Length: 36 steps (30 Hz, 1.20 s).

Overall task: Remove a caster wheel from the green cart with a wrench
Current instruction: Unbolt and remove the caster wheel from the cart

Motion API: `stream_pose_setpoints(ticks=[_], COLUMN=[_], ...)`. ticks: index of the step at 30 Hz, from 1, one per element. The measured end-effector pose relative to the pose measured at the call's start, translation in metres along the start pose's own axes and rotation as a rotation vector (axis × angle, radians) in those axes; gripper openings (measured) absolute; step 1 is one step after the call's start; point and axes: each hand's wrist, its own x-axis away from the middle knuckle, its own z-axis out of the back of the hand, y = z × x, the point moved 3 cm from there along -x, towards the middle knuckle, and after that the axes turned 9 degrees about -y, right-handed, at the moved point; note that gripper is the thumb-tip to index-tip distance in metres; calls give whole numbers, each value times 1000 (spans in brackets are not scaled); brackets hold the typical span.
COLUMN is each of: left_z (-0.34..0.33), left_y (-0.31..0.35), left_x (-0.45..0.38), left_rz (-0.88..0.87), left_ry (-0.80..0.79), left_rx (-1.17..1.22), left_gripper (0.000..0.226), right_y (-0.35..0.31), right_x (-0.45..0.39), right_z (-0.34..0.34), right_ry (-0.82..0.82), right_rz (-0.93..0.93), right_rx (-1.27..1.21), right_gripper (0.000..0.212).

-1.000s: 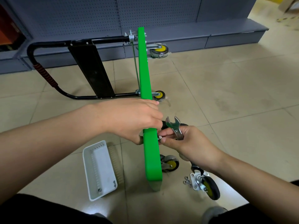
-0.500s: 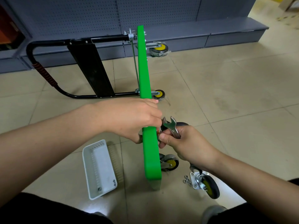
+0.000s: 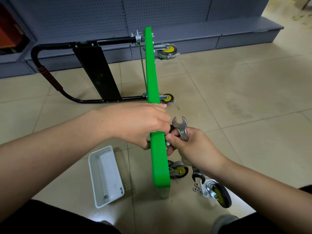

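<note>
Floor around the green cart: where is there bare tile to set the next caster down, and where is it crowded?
Bare tile lies right of the green cart, between the far casters and the right hand. More lies between the black handle and the white basket. It is crowded near the deck's near end: a mounted caster, the loose caster and the nuts.

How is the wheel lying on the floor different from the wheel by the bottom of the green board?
The loose wheel lies on the tiles, apart from the green cart, with its mounting plate bare and small nuts beside it. The lower attached wheel sits against the cart's green deck and is partly hidden by it. The loose wheel also looks larger, being nearer the camera. Both have black tyres, yellow hubs and metal brackets.
</note>
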Motion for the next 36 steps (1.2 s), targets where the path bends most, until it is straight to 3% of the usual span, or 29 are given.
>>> stream_pose_setpoints(ticks=[3, 6, 12, 17, 24, 27, 30, 34, 36], left_z=[-1, -1, 0, -3, -3, -1, -6, -10, -12], left_y=[-1, 0, -1, -2, -2, -1, -3, -5, -5], left_x=[1, 1, -1, 0, 1, 1, 0, 2, 5], left_rz=[11, 16, 15, 28, 37, 36, 42, 99, 52], left_ry=[-17, -16, -8, -21, -5, -2, -12, -20, -14], left_rx=[-4, 4, -8, -14, 20, 31, 13, 28, 40], left_gripper=[32, 32, 32, 32, 29, 29, 30, 38, 38], right_y=[0, -1, 3, -1, -3, -5, -4, -1, 1], right_x=[2, 5, 0, 3, 8, 10, 9, 8, 9], right_z=[-1, 3, 9, 10, 4, 5, 9, 14, 10], right_ry=[-77, -135, -106, -159, -165, -184, -194, -171, -192], right_rz=[-75, -128, -178, -93, 36, 28, -53, -34, -13], right_rx=[-238, -239, -117, -167, 6, 142, 102, -102, -98], right_gripper=[20, 8, 46, 15, 4, 28, 42, 7, 15])
